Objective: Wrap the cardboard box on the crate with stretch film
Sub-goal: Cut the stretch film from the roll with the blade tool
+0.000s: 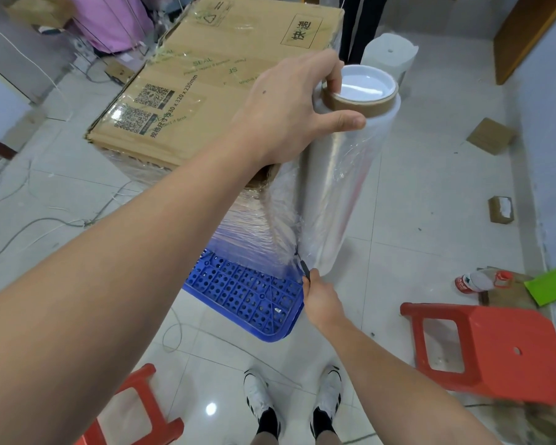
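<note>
Box (206, 91): brown cardboard, printed and taped on top, standing on a blue perforated crate (254, 300) on the tiled floor, at 12 o'clock from the person's shoes. Its sides carry clear film (257, 232) in wrinkled layers, stretched down to the crate's rim. Judged stiff at the edges but crushable at the corners; weight cannot be told.

Roll (341, 175): stretch film on a cardboard core with a white plug in the top end, held upright just beside the box's corner, at 3 o'clock from it. Judged fairly heavy and slick on its face; best held at the two core ends, where it can turn. The loose film is thin, clingy and easily torn, so it wants an even pull.

Left hand (289, 114): on the roll's top end, fingers (334, 75) curled over the core rim, thumb pressed on the film below it.

Right hand (320, 297): at the roll's lower end, fingers closed on a small dark part there, apparently a handle or tool; which cannot be told.

Nearby: red stool (495, 348) at 4 o'clock, bottle (479, 281) at 3 o'clock.
</note>
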Demonstrator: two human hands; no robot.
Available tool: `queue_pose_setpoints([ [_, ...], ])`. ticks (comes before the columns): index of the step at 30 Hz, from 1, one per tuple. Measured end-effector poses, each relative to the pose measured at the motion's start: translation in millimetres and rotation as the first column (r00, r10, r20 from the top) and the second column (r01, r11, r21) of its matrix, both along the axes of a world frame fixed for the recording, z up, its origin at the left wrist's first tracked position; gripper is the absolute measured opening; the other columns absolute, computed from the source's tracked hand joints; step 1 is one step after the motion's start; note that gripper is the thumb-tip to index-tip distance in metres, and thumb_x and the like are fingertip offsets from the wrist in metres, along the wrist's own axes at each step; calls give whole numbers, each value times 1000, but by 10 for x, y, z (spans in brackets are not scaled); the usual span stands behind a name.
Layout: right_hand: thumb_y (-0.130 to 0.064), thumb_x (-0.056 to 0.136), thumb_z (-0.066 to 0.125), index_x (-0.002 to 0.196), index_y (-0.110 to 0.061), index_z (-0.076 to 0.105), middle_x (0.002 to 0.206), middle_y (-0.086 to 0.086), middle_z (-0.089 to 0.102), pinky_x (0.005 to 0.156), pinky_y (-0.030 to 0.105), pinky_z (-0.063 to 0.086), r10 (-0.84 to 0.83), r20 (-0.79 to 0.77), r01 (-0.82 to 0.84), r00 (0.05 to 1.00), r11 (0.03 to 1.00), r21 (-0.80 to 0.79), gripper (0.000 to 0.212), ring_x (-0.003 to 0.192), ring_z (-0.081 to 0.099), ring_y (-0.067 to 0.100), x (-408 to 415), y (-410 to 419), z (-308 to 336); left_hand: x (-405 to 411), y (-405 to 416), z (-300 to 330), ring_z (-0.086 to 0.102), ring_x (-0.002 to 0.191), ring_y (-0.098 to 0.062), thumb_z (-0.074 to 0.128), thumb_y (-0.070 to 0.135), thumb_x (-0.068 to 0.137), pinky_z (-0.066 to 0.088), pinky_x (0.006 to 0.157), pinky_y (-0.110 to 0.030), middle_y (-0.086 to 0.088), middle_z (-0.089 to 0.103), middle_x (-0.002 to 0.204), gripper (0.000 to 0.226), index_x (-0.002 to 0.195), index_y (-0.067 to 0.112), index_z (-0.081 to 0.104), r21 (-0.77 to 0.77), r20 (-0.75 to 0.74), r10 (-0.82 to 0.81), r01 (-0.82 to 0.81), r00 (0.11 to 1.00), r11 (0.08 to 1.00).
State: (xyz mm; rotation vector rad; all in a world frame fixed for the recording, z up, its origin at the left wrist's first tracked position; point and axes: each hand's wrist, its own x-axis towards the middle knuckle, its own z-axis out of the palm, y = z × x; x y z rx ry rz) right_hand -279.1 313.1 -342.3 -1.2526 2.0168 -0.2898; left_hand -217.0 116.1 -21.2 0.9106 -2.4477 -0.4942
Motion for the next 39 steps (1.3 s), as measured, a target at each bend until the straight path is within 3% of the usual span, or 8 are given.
queue_pose_setpoints([
  [4,-33,110,29,123,-11,42,93,11,64,66,38,46,46,-17,-44,999,988,147,29,84,63,33,78,80,-155,-6,12,-11,59,110,-16,66,78,76,47,97,-45,12,67,122,53,94,30,49,-7,-9,11,-11,1000,1000],
  [9,-20,106,39,122,-11,45,116,11,63,78,34,47,37,39,-48,999,944,325,20,103,63,30,171,120,-388,-2,6,-31,60,109,-16,67,79,73,49,95,-46,11,67,120,55,93,30,49,-3,-32,9,-9,999,1000],
  [13,-25,110,31,102,-17,41,96,10,59,73,34,43,-79,78,52,994,952,302,15,86,55,28,-16,386,-439,9,-29,-52,60,110,-16,67,78,74,49,94,-47,11,67,120,55,93,30,50,3,-38,0,0,999,1000],
  [16,-32,110,29,107,-18,42,80,2,53,69,35,42,-102,85,73,991,955,289,20,81,56,28,-38,566,-464,-24,-58,-63,61,103,-17,67,79,74,50,90,-48,11,68,111,58,94,27,51,-6,-44,-21,20,999,1000],
  [21,-40,109,28,104,-15,43,85,7,60,69,40,51,-200,15,191,980,955,228,30,80,61,30,-135,739,-412,-14,-82,-86,60,101,-17,67,80,74,50,89,-48,12,68,110,58,92,28,50,-10,-44,-25,24,999,1000],
  [29,-36,109,33,96,-17,43,75,7,59,52,34,37,-223,53,220,973,974,61,25,64,56,22,-450,842,-42,3,-54,-67,61,109,-19,66,84,69,51,92,-50,10,67,120,57,93,36,49,14,-20,9,-9,1000,1000],
  [34,-14,103,37,95,-10,47,81,8,57,52,32,34,-276,48,265,960,951,159,14,66,52,21,-708,846,155,18,-16,-59,62,110,-22,67,83,70,51,91,-53,4,68,123,54,93,37,49,28,-17,23,-22,1000,999],
  [39,-10,97,40,111,-7,46,94,12,58,59,33,40,-273,62,254,960,942,218,16,77,58,28,-959,934,271,33,61,-14,62,109,-21,65,81,71,51,92,-52,2,68,127,56,97,33,53,44,26,39,-40,999,998],
])
